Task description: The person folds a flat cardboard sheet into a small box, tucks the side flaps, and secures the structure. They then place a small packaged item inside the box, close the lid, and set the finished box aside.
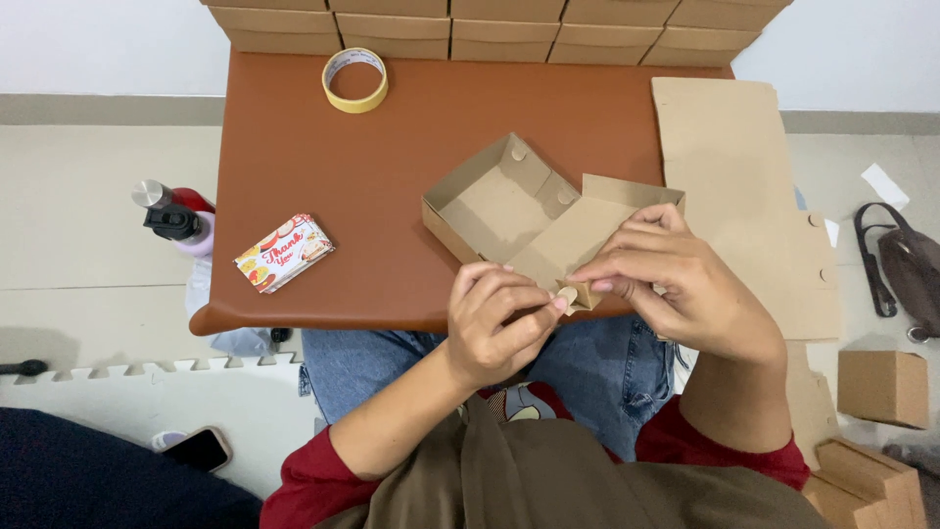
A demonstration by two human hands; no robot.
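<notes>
Cardboard box [509, 206], brown and half folded, lay open on the brown table [323, 176], its far walls already standing and its near flap stretching toward the table's front edge. That near end sat directly under both hands, which met over one small corner tab at the edge closest to the person. The left hand [494, 328] was curled, thumb and forefinger pinched on the tab from below and to the left. The right hand [681, 284] came in from the right, fingers bent and closed on the same flap, covering part of it. The rest of the box reached away from the hands toward the table's middle.

A roll of yellow tape [354, 79] lay near the far edge, well apart from the box. A small stack of printed cards [284, 253] rested to the left of the hands. Flat cardboard blanks [744, 186] lay along the right side, and finished boxes [490, 27] lined the back.
</notes>
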